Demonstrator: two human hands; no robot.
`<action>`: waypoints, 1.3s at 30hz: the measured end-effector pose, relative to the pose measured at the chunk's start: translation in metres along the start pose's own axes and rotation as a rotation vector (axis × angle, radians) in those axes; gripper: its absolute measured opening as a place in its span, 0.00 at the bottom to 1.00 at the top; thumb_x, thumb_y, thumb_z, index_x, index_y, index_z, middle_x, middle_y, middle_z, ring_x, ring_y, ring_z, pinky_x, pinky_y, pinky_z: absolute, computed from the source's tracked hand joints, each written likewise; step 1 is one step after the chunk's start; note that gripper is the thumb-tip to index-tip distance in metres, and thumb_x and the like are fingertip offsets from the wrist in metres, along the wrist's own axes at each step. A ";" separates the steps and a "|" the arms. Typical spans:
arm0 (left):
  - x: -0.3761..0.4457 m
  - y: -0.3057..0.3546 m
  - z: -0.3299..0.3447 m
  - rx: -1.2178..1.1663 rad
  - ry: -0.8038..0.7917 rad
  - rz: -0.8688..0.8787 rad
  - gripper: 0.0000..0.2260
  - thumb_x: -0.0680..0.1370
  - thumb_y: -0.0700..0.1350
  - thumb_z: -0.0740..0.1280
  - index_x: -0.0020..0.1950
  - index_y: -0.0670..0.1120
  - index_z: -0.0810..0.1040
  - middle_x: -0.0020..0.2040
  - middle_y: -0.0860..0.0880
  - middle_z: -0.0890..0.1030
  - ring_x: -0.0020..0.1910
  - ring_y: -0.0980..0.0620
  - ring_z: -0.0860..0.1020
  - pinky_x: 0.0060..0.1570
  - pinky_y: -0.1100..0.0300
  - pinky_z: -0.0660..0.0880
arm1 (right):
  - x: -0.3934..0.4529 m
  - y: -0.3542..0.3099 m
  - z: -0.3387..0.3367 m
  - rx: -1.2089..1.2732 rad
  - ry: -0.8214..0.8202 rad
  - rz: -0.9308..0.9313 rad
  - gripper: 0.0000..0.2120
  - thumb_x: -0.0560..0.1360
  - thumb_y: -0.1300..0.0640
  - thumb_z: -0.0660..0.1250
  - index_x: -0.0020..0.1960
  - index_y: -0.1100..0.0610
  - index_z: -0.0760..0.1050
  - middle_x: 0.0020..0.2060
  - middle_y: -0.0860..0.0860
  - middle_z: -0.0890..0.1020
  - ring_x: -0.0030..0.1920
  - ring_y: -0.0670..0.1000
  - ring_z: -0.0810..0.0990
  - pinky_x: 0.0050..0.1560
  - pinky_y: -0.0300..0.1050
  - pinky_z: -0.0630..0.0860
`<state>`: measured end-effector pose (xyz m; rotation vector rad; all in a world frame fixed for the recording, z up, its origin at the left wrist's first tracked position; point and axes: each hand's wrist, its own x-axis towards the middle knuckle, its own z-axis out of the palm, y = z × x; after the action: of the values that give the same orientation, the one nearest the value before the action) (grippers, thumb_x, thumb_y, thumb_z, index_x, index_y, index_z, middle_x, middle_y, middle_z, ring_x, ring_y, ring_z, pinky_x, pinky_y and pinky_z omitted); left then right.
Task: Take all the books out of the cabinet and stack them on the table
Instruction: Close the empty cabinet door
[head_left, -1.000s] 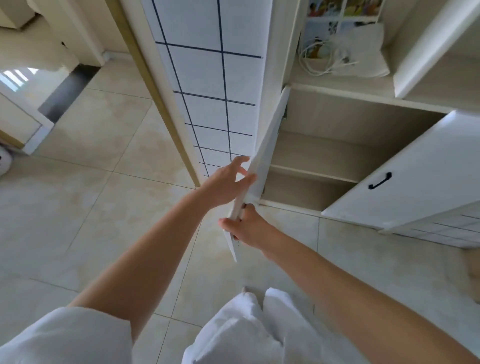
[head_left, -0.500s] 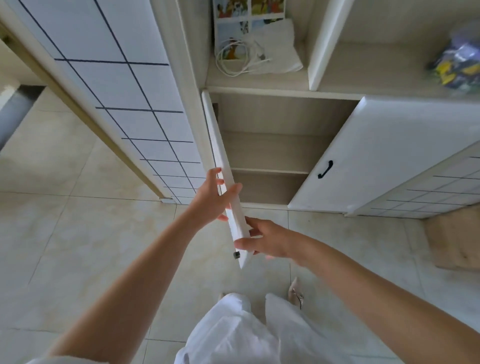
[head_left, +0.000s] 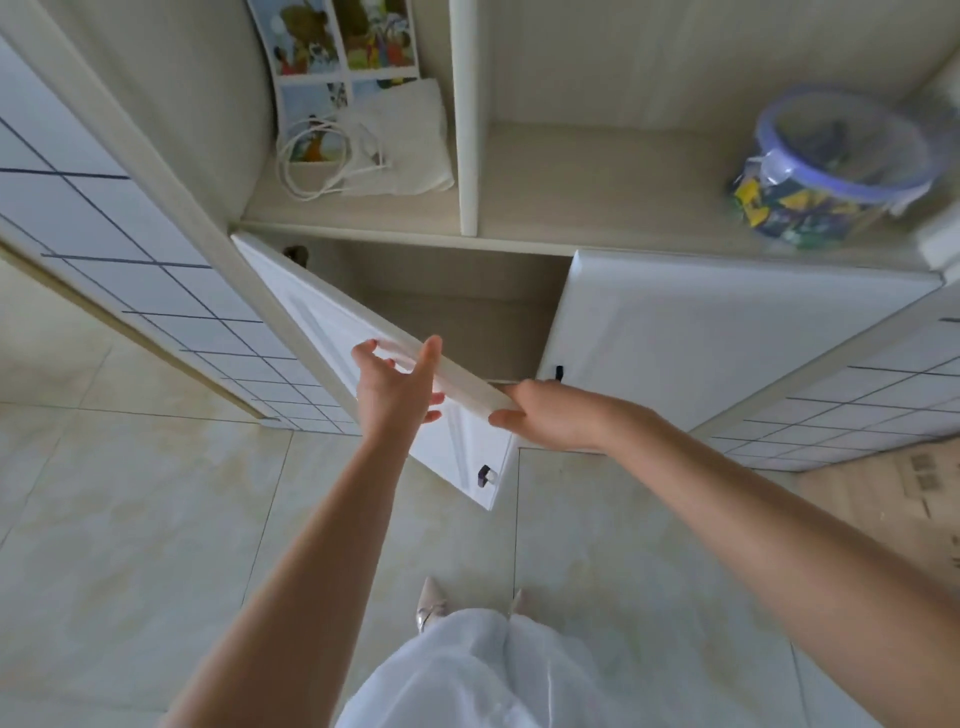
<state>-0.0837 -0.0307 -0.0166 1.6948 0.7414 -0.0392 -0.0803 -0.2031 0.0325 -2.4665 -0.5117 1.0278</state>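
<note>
At the cabinet (head_left: 447, 291), left hand (head_left: 395, 395) rests spread-fingered on the door (head_left: 332, 332); right hand (head_left: 550, 415) grips its free edge.

Both hands hold the cabinet's half-open left door (head_left: 332, 332): left hand (head_left: 395, 395) on its top edge, right hand (head_left: 550, 415) gripping its corner.

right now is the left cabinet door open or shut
Open: the left cabinet door swings out from the frame, both hands on its edge, dark cabinet interior showing behind.

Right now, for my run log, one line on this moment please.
left hand: on white cabinet door edge | right hand: grips door corner | right door: shut | books: none visible
</note>
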 end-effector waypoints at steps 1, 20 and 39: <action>0.004 0.002 0.007 0.072 0.016 0.010 0.40 0.70 0.64 0.69 0.74 0.53 0.53 0.67 0.45 0.69 0.52 0.43 0.83 0.49 0.45 0.81 | 0.003 0.005 -0.008 -0.067 0.025 0.026 0.17 0.82 0.49 0.55 0.63 0.58 0.71 0.38 0.51 0.75 0.42 0.55 0.75 0.39 0.46 0.68; 0.088 -0.002 0.030 0.957 0.080 1.185 0.24 0.81 0.47 0.61 0.76 0.43 0.63 0.77 0.46 0.62 0.77 0.44 0.58 0.74 0.41 0.57 | 0.062 0.061 -0.012 -0.665 0.828 0.009 0.29 0.80 0.65 0.32 0.73 0.67 0.63 0.72 0.63 0.67 0.74 0.61 0.64 0.71 0.60 0.66; 0.118 0.025 0.054 0.870 0.101 1.108 0.31 0.72 0.36 0.66 0.75 0.41 0.64 0.76 0.46 0.64 0.77 0.48 0.59 0.75 0.44 0.56 | 0.111 0.082 -0.059 -0.697 0.982 -0.037 0.26 0.76 0.70 0.50 0.75 0.69 0.55 0.73 0.64 0.65 0.73 0.61 0.65 0.70 0.60 0.65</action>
<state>0.0414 -0.0275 -0.0577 2.7461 -0.3085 0.5699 0.0508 -0.2333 -0.0355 -3.0895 -0.6127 -0.5399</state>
